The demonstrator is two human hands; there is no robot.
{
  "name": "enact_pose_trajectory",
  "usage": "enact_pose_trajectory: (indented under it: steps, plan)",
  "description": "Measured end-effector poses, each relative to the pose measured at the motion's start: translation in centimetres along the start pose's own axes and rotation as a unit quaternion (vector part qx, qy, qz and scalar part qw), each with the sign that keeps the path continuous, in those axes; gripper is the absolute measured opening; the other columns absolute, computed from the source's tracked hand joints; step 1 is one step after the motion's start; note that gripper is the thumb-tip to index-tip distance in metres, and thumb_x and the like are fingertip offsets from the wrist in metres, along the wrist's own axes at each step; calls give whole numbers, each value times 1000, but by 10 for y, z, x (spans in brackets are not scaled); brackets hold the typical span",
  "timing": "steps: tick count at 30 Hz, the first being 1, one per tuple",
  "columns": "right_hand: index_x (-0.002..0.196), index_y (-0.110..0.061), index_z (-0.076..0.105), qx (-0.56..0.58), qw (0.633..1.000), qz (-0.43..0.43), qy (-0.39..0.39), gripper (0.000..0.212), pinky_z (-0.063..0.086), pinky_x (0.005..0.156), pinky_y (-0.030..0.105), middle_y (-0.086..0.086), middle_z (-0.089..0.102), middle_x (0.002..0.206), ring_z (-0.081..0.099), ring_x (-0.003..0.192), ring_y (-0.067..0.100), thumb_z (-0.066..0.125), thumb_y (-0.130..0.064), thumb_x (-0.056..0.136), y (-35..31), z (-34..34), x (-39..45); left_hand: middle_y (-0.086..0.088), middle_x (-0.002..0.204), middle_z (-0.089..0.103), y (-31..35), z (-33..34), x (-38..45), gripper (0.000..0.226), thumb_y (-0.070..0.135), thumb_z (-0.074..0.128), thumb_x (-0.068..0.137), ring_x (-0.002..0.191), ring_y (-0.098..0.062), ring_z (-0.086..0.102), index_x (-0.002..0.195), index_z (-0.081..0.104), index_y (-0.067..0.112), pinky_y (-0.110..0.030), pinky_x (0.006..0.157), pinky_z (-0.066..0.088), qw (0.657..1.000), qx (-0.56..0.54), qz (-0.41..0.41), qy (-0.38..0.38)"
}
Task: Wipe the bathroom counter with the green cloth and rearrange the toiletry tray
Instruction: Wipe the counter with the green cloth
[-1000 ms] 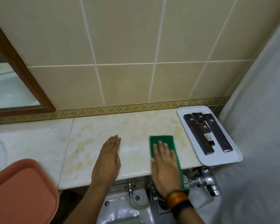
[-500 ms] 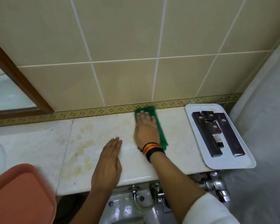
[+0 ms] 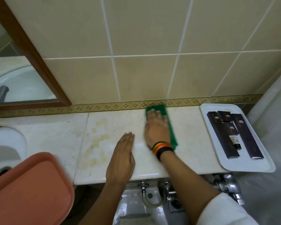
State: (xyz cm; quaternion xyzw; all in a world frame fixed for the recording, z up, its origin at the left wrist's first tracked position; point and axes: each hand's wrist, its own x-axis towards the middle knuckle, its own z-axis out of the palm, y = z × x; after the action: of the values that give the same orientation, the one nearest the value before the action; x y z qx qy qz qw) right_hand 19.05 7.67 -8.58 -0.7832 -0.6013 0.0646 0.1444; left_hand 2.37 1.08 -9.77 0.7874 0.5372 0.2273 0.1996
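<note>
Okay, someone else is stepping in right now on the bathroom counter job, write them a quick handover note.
Right hand: flat on the green cloth, pressing it to the counter at the back by the patterned tile border.
Left hand: open, palm down on the cream marble counter, holding nothing.
White rectangular toiletry tray: at the counter's right end, overhanging the front edge, holding dark boxes and a tube.
Done: wiping under way mid-counter.
Left: yellowish stains left of the hands remain; tray not yet rearranged.
</note>
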Motion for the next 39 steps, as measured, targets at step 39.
enact_pose_trajectory:
  steps: [39]
  plan:
    - [146,-6,47,108,988,62,87,70,10,126,46,16,35,161,23,153,30,16,-52,104,100,-4,-54,-4,173,-6,-102,-77,59,66,43,17,108,160,-20,-6,163,-3,14,-44,130,3,972,191,-85,-103]
